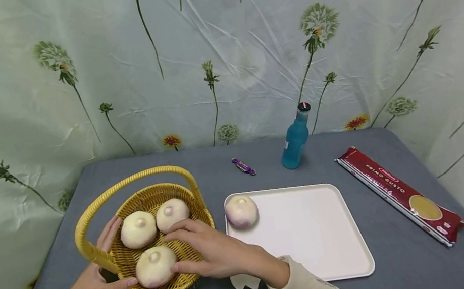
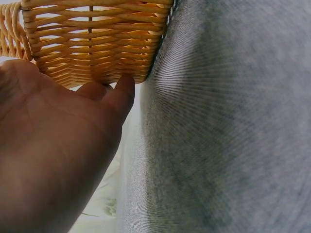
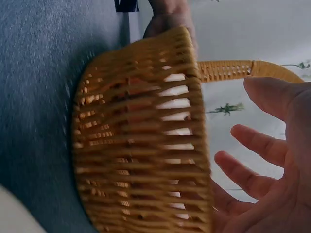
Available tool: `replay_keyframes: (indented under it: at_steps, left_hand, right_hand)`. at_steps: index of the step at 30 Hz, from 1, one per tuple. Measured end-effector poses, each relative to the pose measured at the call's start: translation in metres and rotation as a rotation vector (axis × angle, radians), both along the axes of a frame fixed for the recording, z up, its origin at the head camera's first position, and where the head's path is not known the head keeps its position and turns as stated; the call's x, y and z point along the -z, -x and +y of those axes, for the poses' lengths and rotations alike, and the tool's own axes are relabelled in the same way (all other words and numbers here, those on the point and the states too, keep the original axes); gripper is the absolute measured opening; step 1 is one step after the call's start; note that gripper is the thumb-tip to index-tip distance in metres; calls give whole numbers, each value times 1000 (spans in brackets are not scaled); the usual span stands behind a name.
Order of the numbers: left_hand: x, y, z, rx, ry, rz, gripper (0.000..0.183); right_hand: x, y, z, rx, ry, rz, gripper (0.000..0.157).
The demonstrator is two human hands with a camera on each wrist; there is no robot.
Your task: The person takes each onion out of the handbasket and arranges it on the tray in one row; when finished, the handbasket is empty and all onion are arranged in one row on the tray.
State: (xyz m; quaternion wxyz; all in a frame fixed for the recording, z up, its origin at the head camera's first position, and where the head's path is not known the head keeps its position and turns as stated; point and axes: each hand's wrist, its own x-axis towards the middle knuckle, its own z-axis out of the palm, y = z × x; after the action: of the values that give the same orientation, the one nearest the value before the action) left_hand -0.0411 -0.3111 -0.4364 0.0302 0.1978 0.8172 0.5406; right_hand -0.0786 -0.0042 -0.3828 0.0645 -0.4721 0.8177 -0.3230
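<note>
Head view: left hand [image 1: 91,284] grips the basket [image 1: 198,211], probably for steadiness, while the right hand [image 1: 217,250], empty, fingers spread, hovers over it.

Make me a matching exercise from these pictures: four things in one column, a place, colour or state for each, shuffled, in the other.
Things:
1. Wicker basket
2. Tray
3. Bottle
4. Long packet

Descriptions:
A. Mostly red, right of the tray
B. White, with one pale round item on it
C. Holding three pale round items
D. Blue, beyond the tray

Pairs: 1-C, 2-B, 3-D, 4-A
</note>
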Motion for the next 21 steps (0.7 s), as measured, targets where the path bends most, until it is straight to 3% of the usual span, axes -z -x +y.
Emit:
replay_keyframes:
  at_steps: [6, 13, 21]
  left_hand:
    - [0, 0, -1, 15, -23, -18, 118]
    - [2, 0, -1, 11, -15, -8, 118]
    - [3, 1, -3, 1, -19, -30, 119]
  right_hand:
    - [5, 4, -14, -25, -16, -33, 48]
    - [8, 11, -28, -89, -108, -39, 46]
    - [8, 30, -38, -239, -113, -112, 45]
